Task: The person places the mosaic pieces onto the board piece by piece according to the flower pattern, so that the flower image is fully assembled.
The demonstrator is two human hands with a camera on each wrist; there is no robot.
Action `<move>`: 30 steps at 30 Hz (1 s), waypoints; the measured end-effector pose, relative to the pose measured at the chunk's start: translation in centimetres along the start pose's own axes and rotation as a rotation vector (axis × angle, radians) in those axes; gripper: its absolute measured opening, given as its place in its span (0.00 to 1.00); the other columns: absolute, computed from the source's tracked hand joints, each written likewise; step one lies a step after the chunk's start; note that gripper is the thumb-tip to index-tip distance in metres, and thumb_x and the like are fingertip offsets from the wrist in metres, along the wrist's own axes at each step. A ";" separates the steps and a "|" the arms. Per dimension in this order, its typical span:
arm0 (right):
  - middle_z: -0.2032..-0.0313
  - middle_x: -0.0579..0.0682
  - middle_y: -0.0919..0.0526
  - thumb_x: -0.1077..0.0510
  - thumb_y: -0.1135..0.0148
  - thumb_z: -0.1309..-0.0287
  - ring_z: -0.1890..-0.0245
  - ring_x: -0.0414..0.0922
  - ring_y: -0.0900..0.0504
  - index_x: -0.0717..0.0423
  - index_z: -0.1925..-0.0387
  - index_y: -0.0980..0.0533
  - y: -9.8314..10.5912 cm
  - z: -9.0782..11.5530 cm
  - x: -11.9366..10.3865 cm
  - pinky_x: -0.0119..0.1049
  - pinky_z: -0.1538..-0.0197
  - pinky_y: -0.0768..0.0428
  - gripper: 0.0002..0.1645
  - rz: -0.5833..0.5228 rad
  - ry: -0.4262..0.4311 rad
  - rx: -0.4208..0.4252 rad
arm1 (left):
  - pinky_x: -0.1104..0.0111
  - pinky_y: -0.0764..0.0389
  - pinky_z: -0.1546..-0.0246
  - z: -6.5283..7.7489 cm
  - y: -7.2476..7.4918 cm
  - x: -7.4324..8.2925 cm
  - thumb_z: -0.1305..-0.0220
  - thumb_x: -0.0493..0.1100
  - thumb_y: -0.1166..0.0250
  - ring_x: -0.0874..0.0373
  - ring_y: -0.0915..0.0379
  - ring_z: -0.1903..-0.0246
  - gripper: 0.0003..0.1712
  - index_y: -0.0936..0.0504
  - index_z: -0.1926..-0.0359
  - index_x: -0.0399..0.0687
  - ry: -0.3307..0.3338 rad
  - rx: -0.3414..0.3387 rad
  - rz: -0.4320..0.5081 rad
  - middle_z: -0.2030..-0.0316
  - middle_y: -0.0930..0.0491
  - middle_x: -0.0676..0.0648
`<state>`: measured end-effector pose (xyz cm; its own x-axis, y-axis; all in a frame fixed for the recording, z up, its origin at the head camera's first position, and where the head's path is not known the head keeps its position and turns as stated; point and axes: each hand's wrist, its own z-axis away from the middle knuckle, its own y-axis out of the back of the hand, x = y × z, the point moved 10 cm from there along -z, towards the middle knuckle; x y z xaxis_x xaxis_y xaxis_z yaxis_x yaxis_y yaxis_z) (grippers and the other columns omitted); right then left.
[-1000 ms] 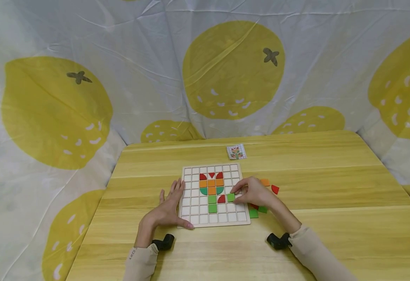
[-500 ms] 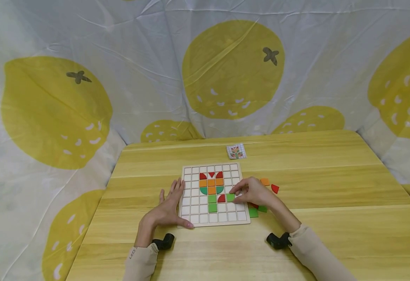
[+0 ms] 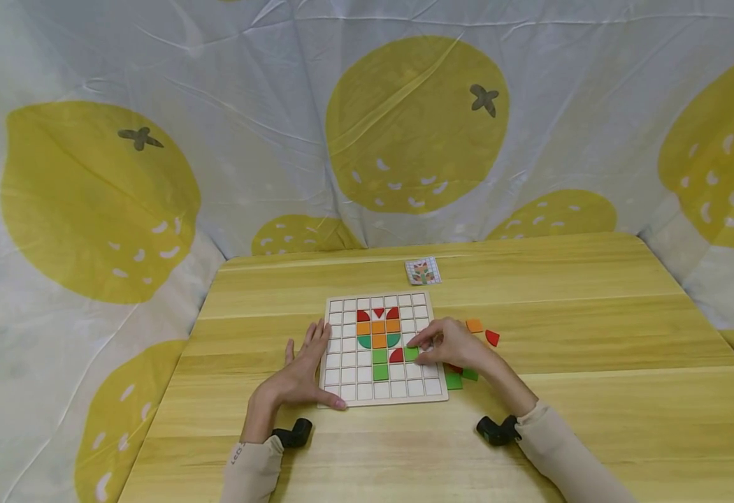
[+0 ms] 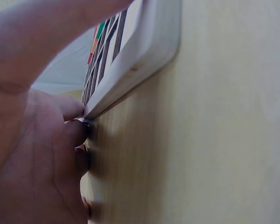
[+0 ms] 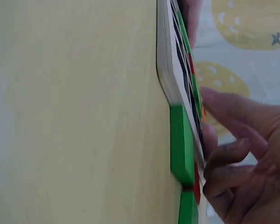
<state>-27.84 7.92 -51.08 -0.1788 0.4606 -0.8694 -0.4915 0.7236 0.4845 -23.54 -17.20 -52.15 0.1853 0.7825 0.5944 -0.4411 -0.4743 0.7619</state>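
Note:
A wooden grid board (image 3: pixel 348 392) lies on the table. On it, red, orange and green tiles form a flower-like pattern. My right hand (image 3: pixel 451 344) pinches a green square tile (image 3: pixel 411 353) between thumb and forefinger, low over the board's right half. Just left of that tile is a red quarter-circle tile (image 3: pixel 396 355). My left hand (image 3: pixel 296 372) is spread at the board's left side, its thumb at the front edge and its fingertips at the left edge. In the left wrist view, the board's corner (image 4: pixel 140 63) sits between thumb and fingers.
Beside the board's right edge lie loose tiles: a green one (image 3: pixel 454 381), an orange one (image 3: pixel 475 325), a red quarter-circle (image 3: pixel 492 338) and others partly under the right hand. A small pattern card (image 3: pixel 423 272) lies behind the board. A lemon-print cloth (image 3: pixel 266 140) hangs behind the table.
My right hand has shifted the green square tile slightly left, closer to the red quarter-circle, and it now looks square with the grid. My left hand has stayed in place.

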 end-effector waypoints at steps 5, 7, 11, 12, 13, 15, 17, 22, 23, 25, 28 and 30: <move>0.62 0.56 0.12 0.61 0.25 0.41 0.70 0.42 0.23 0.61 0.52 0.13 2.8 0.7 0.6 0.27 0.70 0.26 0.16 -0.035 0.001 0.037 | 0.34 0.83 0.25 0.0 -0.1 0.0 0.60 0.63 0.14 0.41 0.83 0.17 0.87 0.67 0.17 0.40 -0.001 -0.001 -0.002 0.17 0.74 0.39; 0.62 0.57 0.13 0.62 0.26 0.41 0.74 0.40 0.26 0.63 0.51 0.13 4.5 1.2 1.0 0.27 0.73 0.29 0.16 -0.031 -0.006 0.066 | 0.35 0.83 0.25 0.0 -0.1 0.0 0.60 0.63 0.14 0.41 0.83 0.17 0.87 0.67 0.17 0.40 0.002 -0.003 0.001 0.16 0.74 0.40; 0.59 0.61 0.14 0.62 0.26 0.40 0.78 0.39 0.28 0.65 0.48 0.15 7.7 2.2 2.3 0.27 0.75 0.32 0.19 -0.022 -0.013 0.088 | 0.35 0.82 0.25 -0.1 -0.1 -0.1 0.60 0.63 0.15 0.41 0.83 0.17 0.87 0.66 0.17 0.41 0.005 -0.003 0.005 0.16 0.74 0.40; 0.58 0.62 0.14 0.62 0.26 0.41 0.78 0.39 0.27 0.65 0.47 0.15 8.4 2.5 2.7 0.27 0.75 0.31 0.20 -0.018 -0.019 0.089 | 0.34 0.82 0.25 -0.1 -0.1 -0.1 0.60 0.63 0.15 0.41 0.83 0.17 0.86 0.66 0.17 0.40 0.006 -0.003 0.006 0.16 0.74 0.40; 0.56 0.63 0.13 0.62 0.26 0.41 0.77 0.40 0.25 0.65 0.47 0.16 9.0 2.7 3.2 0.27 0.75 0.30 0.21 -0.016 -0.020 0.084 | 0.34 0.82 0.25 -0.1 0.0 -0.2 0.60 0.63 0.15 0.41 0.83 0.17 0.86 0.66 0.17 0.40 0.007 -0.002 0.007 0.16 0.74 0.40; 0.53 0.64 0.13 0.62 0.25 0.41 0.74 0.42 0.20 0.64 0.46 0.16 10.0 3.3 4.2 0.28 0.72 0.26 0.22 -0.012 -0.029 0.077 | 0.34 0.82 0.25 -0.1 0.0 -0.2 0.60 0.63 0.15 0.40 0.83 0.17 0.86 0.66 0.17 0.40 0.008 0.000 0.008 0.17 0.74 0.40; 0.51 0.64 0.13 0.61 0.25 0.41 0.71 0.42 0.19 0.64 0.45 0.17 10.8 3.8 5.0 0.29 0.69 0.22 0.23 -0.003 -0.025 0.064 | 0.34 0.82 0.25 -0.1 0.0 -0.3 0.60 0.63 0.15 0.41 0.83 0.17 0.86 0.66 0.17 0.40 0.010 -0.001 0.004 0.17 0.74 0.40; 0.51 0.64 0.14 0.61 0.24 0.43 0.67 0.39 0.19 0.63 0.44 0.17 11.9 4.8 6.5 0.29 0.64 0.20 0.25 0.006 -0.018 0.016 | 0.33 0.82 0.25 -0.1 -0.1 -0.2 0.60 0.63 0.15 0.41 0.83 0.17 0.86 0.66 0.17 0.40 0.007 0.000 0.000 0.17 0.74 0.40; 0.51 0.64 0.15 0.61 0.23 0.44 0.68 0.39 0.20 0.63 0.43 0.17 11.9 5.0 6.8 0.29 0.64 0.21 0.26 0.002 -0.019 -0.003 | 0.33 0.82 0.25 -0.1 -0.1 -0.2 0.60 0.63 0.15 0.41 0.83 0.17 0.86 0.66 0.17 0.40 0.007 -0.001 0.000 0.17 0.74 0.40; 0.50 0.64 0.15 0.62 0.23 0.45 0.70 0.38 0.22 0.64 0.43 0.18 11.7 5.2 7.0 0.30 0.64 0.21 0.27 -0.005 -0.012 -0.043 | 0.34 0.82 0.25 -0.1 -0.1 -0.2 0.60 0.62 0.14 0.41 0.84 0.17 0.86 0.66 0.17 0.39 0.006 -0.002 0.002 0.17 0.75 0.40; 0.52 0.63 0.15 0.63 0.23 0.46 0.72 0.38 0.25 0.65 0.44 0.18 11.4 5.2 7.1 0.30 0.66 0.22 0.26 -0.012 0.007 -0.084 | 0.34 0.83 0.25 0.0 0.0 -0.1 0.60 0.62 0.14 0.41 0.84 0.18 0.86 0.66 0.17 0.39 0.004 -0.004 0.003 0.17 0.75 0.40; 0.57 0.60 0.15 0.64 0.24 0.46 0.71 0.38 0.24 0.65 0.47 0.17 11.2 5.1 7.1 0.29 0.66 0.22 0.23 -0.012 0.015 -0.084 | 0.35 0.83 0.25 0.0 0.0 -0.1 0.60 0.62 0.14 0.42 0.84 0.17 0.86 0.67 0.17 0.40 0.007 -0.007 -0.001 0.17 0.75 0.40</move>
<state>-30.30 21.91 -51.36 -0.1844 0.4441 -0.8768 -0.5634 0.6832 0.4646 -23.51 -17.28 -52.19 0.1797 0.7860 0.5916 -0.4467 -0.4706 0.7609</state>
